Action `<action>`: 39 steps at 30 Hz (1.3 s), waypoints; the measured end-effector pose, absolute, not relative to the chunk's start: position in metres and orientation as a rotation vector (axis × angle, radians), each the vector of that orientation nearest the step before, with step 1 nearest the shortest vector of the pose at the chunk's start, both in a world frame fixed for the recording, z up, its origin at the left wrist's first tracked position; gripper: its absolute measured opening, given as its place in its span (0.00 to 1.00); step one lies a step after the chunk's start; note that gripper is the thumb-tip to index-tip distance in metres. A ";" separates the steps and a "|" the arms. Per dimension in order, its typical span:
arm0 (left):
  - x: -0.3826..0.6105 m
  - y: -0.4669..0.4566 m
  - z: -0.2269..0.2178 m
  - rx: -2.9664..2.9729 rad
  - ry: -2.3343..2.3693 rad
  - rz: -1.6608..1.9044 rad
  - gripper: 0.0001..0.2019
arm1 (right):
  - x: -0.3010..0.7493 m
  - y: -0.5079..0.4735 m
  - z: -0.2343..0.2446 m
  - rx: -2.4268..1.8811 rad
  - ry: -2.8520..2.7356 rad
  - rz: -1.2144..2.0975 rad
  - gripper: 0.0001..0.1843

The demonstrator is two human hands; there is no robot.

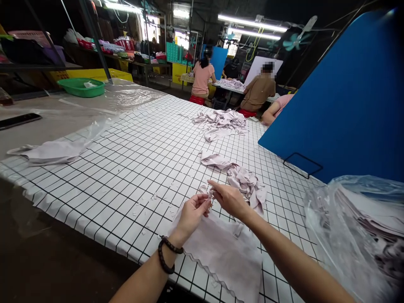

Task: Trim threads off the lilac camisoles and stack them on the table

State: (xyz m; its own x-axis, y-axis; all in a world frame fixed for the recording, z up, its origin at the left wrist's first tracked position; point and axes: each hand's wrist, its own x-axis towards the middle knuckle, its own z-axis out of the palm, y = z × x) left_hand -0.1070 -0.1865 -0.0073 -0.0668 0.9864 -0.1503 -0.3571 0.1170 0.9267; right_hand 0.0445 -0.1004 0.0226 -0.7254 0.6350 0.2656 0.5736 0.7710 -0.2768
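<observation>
My left hand (192,211), with a dark beaded bracelet at the wrist, is closed in a pinch on a narrow end of a pale pinkish-grey fabric piece (227,252). Close against it, my right hand (229,199) is also closed at that narrow end, its index finger reaching out to the left. My right thumb is mostly hidden. The wider part of the fabric hangs down toward me over the table, showing a wavy edge. Just beyond my right hand lies a crumpled heap of the same fabric (248,182).
Small scraps (154,197) dot the black-and-white grid tablecloth (135,155). Another fabric heap (222,120) lies farther back, and a flat fabric piece (57,151) at left. A blue panel (341,101) and a plastic bag of fabric (328,219) border the right. People sit beyond.
</observation>
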 end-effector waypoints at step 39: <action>-0.109 -0.197 -0.016 0.821 0.782 1.428 0.08 | 0.035 -0.088 0.018 -0.818 -2.518 1.152 0.29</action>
State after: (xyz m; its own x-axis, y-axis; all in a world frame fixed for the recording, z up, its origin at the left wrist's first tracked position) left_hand -0.1087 -0.1971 -0.0163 0.0031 0.9997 0.0259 -0.5167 -0.0205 0.8559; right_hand 0.0346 -0.0878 0.0181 -0.8098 0.5867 -0.0024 0.3854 0.5290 -0.7561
